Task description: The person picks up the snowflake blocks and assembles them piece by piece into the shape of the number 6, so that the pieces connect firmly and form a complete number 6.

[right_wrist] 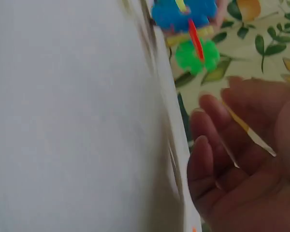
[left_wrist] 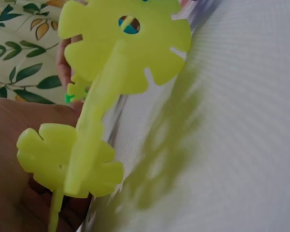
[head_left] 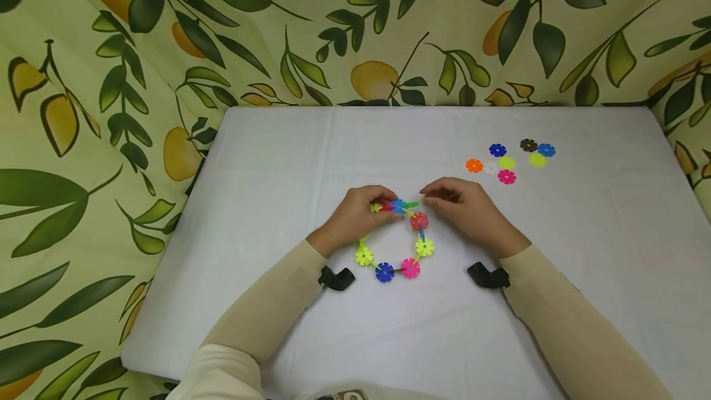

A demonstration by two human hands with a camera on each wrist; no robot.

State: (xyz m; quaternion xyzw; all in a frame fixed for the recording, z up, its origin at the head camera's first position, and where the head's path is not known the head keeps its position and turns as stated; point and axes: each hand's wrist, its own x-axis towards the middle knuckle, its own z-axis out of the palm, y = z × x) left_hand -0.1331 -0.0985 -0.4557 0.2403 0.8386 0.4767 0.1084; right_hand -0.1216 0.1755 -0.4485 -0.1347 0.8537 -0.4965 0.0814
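Note:
A ring of linked, notched plastic discs (head_left: 384, 272) in yellow, pink, blue, red and green lies before me. At its far side my left hand (head_left: 363, 208) grips the chain by its discs, near a blue disc (head_left: 398, 206). Close up in the left wrist view, yellow discs (left_wrist: 150, 58) slotted into one another stand beside that hand. My right hand (head_left: 463, 205) is just right of the chain, its fingertips close to a green disc (head_left: 411, 204). In the right wrist view its loosely bent fingers (right_wrist: 201, 157) hold nothing, and the green disc (right_wrist: 197, 55) is beyond them.
Several loose discs lie at the back right of the white table (head_left: 266, 165), among them an orange disc (head_left: 474, 166), a pink disc (head_left: 507, 177) and a brown disc (head_left: 529, 145). A leaf-patterned curtain (head_left: 372, 29) hangs behind the table and along its left side.

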